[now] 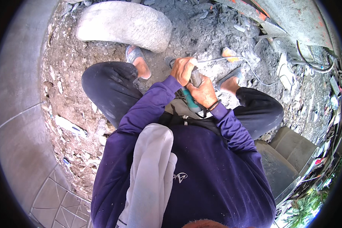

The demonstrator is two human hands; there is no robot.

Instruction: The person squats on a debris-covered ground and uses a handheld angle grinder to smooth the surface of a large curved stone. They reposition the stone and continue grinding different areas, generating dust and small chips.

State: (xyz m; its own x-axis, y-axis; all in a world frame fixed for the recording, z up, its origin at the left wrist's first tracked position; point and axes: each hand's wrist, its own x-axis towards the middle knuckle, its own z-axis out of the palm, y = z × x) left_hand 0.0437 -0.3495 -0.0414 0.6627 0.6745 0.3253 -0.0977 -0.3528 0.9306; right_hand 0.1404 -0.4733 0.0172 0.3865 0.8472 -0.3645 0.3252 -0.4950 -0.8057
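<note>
Between my knees, both hands are closed around a teal-and-grey power tool (190, 100). My left hand (183, 71) wraps over its far end, knuckles up. Lower down and to the right, my right hand (204, 92) grips it, thumb along the grey part. The teal body slants down toward my lap. My fingers hide much of the tool, so its exact kind is unclear. A small dark piece (170, 61) shows just left of my left hand; I cannot tell whether it belongs to the tool. Beyond my left foot lies a big white rounded block (123, 26).
A thin pale cord (250, 68) runs right from near my hands across the rubble. A yellow-orange chunk (230, 54) lies near my right foot. Dark cable (316, 67) loops by a dusty panel at far right. A grey paved strip (19, 87) curves along the left.
</note>
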